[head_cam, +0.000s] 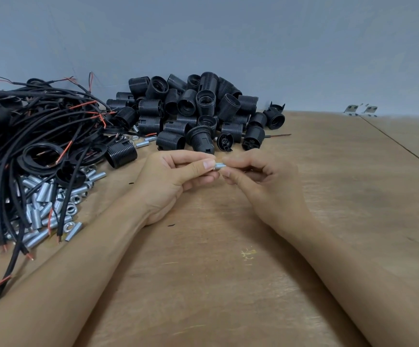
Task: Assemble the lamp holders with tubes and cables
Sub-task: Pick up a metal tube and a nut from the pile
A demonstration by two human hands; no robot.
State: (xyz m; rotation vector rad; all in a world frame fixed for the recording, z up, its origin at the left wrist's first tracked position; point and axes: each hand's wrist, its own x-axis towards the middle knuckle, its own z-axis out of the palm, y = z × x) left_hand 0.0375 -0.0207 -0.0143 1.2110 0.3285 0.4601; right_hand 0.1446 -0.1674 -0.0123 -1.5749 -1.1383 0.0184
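A short silver threaded tube [220,165] is held between both hands above the middle of the wooden table [228,271]. My left hand [175,176] pinches its left end between thumb and fingers. My right hand [258,179] pinches the right end; most of the tube is hidden by the fingers. A heap of black threaded lamp holders [198,108] lies just behind the hands. A tangle of black cables [28,126] with red and bare copper ends covers the left side. Loose silver tubes and nuts [50,204] lie under the cables.
Black plastic rings [43,156] sit among the cables at left. Two small metal brackets [361,110] lie at the far right by the grey wall. A seam [401,144] runs diagonally across the table's right part.
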